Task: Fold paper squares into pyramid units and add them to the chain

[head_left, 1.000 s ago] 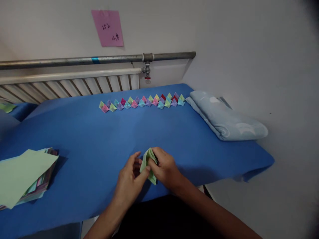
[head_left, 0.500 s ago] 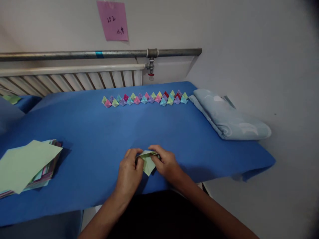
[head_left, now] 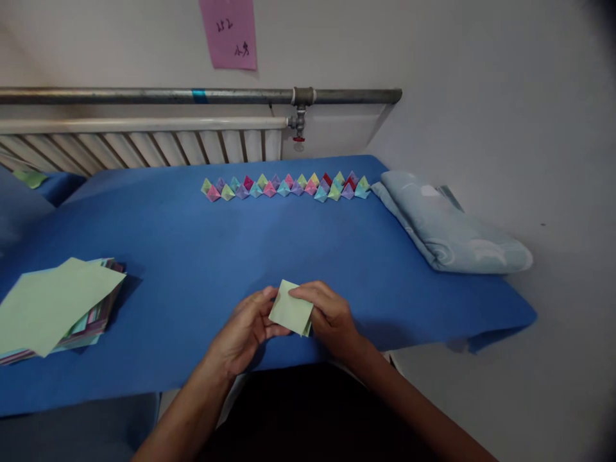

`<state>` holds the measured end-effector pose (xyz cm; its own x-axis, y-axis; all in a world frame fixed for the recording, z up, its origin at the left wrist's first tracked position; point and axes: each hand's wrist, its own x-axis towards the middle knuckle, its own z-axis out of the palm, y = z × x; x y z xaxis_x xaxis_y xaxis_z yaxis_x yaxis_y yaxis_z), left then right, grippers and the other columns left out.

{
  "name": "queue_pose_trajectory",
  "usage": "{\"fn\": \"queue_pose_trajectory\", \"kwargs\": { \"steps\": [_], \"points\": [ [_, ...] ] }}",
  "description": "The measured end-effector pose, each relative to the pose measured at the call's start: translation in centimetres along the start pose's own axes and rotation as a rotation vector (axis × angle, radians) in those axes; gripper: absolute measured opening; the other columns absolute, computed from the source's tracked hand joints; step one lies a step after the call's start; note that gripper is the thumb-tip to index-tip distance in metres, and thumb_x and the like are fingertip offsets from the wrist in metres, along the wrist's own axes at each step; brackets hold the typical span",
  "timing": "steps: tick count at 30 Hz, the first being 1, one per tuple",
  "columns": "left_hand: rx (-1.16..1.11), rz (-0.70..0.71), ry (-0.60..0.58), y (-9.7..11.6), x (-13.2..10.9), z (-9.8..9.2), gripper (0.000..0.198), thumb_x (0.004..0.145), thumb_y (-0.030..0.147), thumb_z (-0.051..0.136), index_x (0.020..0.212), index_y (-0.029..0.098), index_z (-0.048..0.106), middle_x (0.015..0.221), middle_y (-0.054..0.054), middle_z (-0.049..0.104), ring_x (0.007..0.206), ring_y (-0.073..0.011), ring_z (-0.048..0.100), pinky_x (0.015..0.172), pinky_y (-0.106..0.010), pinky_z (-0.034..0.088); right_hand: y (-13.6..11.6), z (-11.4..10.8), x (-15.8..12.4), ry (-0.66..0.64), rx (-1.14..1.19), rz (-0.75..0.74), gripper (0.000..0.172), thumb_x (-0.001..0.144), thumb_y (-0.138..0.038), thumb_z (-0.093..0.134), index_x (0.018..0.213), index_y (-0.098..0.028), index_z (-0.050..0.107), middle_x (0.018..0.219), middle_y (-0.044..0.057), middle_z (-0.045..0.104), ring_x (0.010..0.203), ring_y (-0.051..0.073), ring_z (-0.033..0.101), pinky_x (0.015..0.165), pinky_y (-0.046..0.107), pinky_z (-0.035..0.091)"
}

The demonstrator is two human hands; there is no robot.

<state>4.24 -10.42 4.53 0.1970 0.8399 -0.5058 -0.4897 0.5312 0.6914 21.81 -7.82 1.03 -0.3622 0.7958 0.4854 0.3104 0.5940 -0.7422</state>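
Note:
A light green sheet of paper (head_left: 291, 310), folded into a small layered square, is held just above the near edge of the blue-covered table. My right hand (head_left: 333, 316) pinches its right side, with a finger laid across the top face and the rest curled behind the edge. Beside the square's left edge is my left hand (head_left: 248, 326), palm turned inward and fingers apart. Its fingertips come up to the paper and seem partly behind it; whether they touch is hard to tell.
Folded paper pieces (head_left: 283, 187) in several colours form a zigzag row at the back of the blue cloth (head_left: 183, 237). Stacked paper sheets (head_left: 62, 305) lie at left, a folded pale blue blanket (head_left: 462, 234) at right. Behind are a radiator (head_left: 158, 144) and a metal pipe (head_left: 240, 96).
The green paper has gone from a partly spread, pointed shape to a flat square. My left hand has loosened its pinch and spread its fingers; my right hand keeps hold.

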Motion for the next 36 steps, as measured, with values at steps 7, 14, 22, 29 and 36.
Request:
{"fn": "queue_pose_trajectory", "kwargs": {
  "steps": [7, 14, 22, 29, 36],
  "points": [
    [0.178, 0.096, 0.173, -0.4, 0.2, 0.5, 0.031, 0.055, 0.034, 0.083, 0.07, 0.015, 0.064, 0.06, 0.001, 0.063, 0.053, -0.0093, 0.056, 0.051, -0.02, 0.045, -0.6, -0.5, 0.0, -0.14, 0.288, 0.212, 0.034, 0.083, -0.013, 0.046, 0.11, -0.024, 0.064, 0.101, 0.005, 0.066, 0.089, 0.017, 0.062, 0.077, 0.031, 0.05],
    [0.302, 0.164, 0.139, -0.5, -0.2, 0.4, 0.027, 0.063, 0.036, 0.077, 0.077, 0.016, 0.066, 0.065, 0.001, 0.066, 0.057, -0.0092, 0.056, 0.058, -0.021, 0.044, -1.8, -1.7, 1.0, -0.12, 0.478, 0.707, 0.028, 0.085, -0.036, 0.053, 0.106, -0.02, 0.063, 0.089, 0.004, 0.066, 0.071, 0.015, 0.058, 0.067, 0.029, 0.045],
    [0.513, 0.257, 0.104, -0.7, -0.4, 0.3, 0.029, 0.076, 0.046, 0.066, 0.07, 0.018, 0.06, 0.057, 0.006, 0.051, 0.051, -0.0072, 0.042, 0.049, -0.019, 0.032, -3.2, -1.6, 1.2, -0.33, 0.347, 0.705, 0.027, 0.081, -0.041, 0.056, 0.067, -0.019, 0.056, 0.061, -0.004, 0.046, 0.057, 0.01, 0.041, 0.053, 0.023, 0.031],
    [0.499, 0.23, 0.124, -1.0, -0.1, 0.3, 0.037, 0.076, 0.052, 0.063, 0.065, 0.018, 0.054, 0.053, 0.006, 0.044, 0.048, -0.0072, 0.036, 0.046, -0.019, 0.029, -2.6, -1.8, 0.9, -0.369, 0.42, 0.755, 0.027, 0.08, -0.04, 0.056, 0.064, -0.019, 0.051, 0.059, -0.005, 0.041, 0.054, 0.008, 0.037, 0.051, 0.023, 0.027],
    [0.555, 0.328, 0.187, -0.8, 0.1, 0.3, 0.035, 0.077, 0.051, 0.062, 0.066, 0.018, 0.057, 0.053, 0.006, 0.046, 0.049, -0.0075, 0.038, 0.046, -0.019, 0.031, -2.4, -0.8, 0.5, -0.32, 0.621, 0.878, 0.022, 0.073, -0.039, 0.065, 0.075, -0.019, 0.057, 0.062, -0.004, 0.052, 0.052, 0.009, 0.045, 0.049, 0.022, 0.035]
  ]
}}
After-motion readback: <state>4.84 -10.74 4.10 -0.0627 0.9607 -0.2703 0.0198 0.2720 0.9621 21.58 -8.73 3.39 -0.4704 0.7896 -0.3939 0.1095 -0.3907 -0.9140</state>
